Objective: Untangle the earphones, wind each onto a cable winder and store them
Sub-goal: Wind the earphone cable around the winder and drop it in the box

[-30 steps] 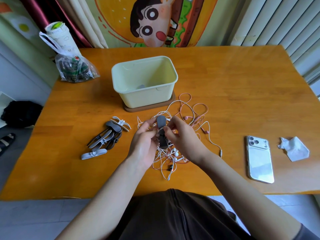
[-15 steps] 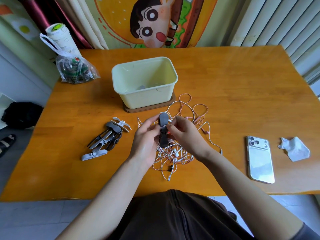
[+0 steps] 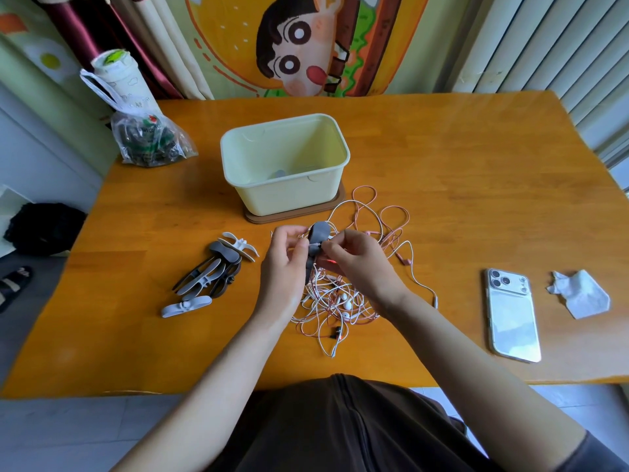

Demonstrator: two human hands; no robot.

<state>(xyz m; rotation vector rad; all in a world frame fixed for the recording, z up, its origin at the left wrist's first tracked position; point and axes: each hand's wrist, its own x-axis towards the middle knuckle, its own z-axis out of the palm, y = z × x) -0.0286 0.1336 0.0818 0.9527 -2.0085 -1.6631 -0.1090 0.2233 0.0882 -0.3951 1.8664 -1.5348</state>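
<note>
Grey cable winder [image 3: 319,233] upright over tangled earphones [image 3: 335,303]; left hand [image 3: 284,267] and right hand [image 3: 360,264] both pinch it, fingers curled.

grey winder [image 3: 318,233] lower end behind left hand [image 3: 284,270], sandal [image 3: 13,284] cut off at edge

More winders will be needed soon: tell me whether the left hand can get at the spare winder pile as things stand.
Probably yes. The spare winder pile lies on the table beside the left hand, nothing between them. But that hand holds the grey winder and would have to release it first.
</note>
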